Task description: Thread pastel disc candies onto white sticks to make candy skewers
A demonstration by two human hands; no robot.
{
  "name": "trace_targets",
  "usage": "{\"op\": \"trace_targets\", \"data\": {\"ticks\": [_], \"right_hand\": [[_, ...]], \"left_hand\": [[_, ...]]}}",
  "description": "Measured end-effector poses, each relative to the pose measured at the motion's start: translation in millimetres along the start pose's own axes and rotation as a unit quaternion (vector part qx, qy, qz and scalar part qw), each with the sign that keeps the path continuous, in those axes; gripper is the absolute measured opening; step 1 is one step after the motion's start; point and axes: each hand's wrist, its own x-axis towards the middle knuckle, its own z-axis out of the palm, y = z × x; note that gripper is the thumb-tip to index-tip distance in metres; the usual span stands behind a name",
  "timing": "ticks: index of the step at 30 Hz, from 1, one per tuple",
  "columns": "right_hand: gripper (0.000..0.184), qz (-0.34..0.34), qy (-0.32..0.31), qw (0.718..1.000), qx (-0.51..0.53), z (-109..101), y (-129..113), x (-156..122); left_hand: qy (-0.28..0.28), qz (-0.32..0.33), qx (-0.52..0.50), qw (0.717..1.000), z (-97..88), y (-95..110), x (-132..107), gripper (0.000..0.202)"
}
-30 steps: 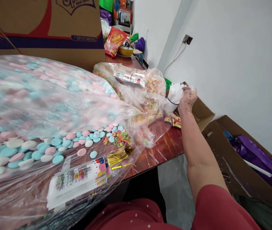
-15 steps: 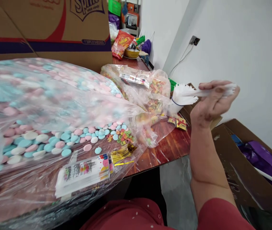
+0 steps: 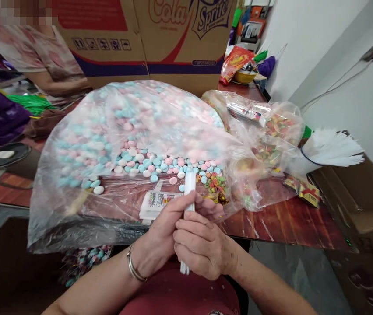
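So, white sticks [image 3: 190, 186]: a thin bundle between the two hands, near the front edge of the table [image 3: 291, 225]; the top ends rise above the fingers, and the bottom ends poke out below them.
Left hand [image 3: 168, 218]: thumb pressed along the bundle, the other fingers fairly straight behind it and showing on its right side, so the sticks lie narrowly between thumb and fingers.
Right hand [image 3: 202, 245]: fingers curled closely over the lower part of the bundle, just below the left thumb.
Bracelet [image 3: 133, 266]: metal, around the left wrist.
Printed packets [image 3: 150, 204]: a flat pile just left of the sticks (partly hidden by the left hand).
Gold ties [image 3: 221, 198]: just beyond the left fingertips, mostly covered.
Ring candies [image 3: 215, 183]: a small loose heap beyond the hands, to the right of the stick tops.
Round candies [image 3: 143, 164]: pink, blue and white, behind the stick tops, in and around a big clear bag [image 3: 53, 229].
Cup [image 3: 301, 162]: well to the right, blue-rimmed, with other sticks [image 3: 334, 146] fanning out of it.
Gold boxes [image 3: 309, 194]: small, on the table near the cup.
Cardboard box [image 3: 170, 48]: upright behind the bag (another person's forearm [image 3: 60, 87] shows beside it, at the left).
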Motion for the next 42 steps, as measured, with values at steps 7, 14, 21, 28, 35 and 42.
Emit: {"op": "trace_targets", "data": {"ticks": [7, 14, 21, 28, 35, 42], "right_hand": [[0.03, 0.215, 0.256, 0.936, -0.108, 34, -19, -27], [0.06, 0.271, 0.173, 0.947, 0.012, 39, -11, -40], [0.041, 0.424, 0.171, 0.875, 0.16, 15, -6, -36], [0.027, 0.593, 0.111, 0.747, 0.279, 10, 3, -16], [0.027, 0.649, 0.081, 0.68, 0.33, 14, -2, -18], [0.021, 0.638, 0.082, 0.709, 0.288, 16, -1, -12]], "left_hand": [[0.028, 0.116, -0.111, 0.987, 5.0, -1, 5, 0.029], [0.0, 0.104, -0.028, 0.994, -12.4, -33, 11, 0.042], [-0.017, 0.085, 0.052, 0.995, -28.5, -34, 1, 0.044], [-0.06, -0.001, 0.111, 0.992, -49.7, -49, -7, 0.043], [-0.02, -0.001, 0.137, 0.99, -66.3, -59, -11, 0.046], [0.004, 0.046, 0.178, 0.983, -75.6, -64, -7, 0.041]]}}
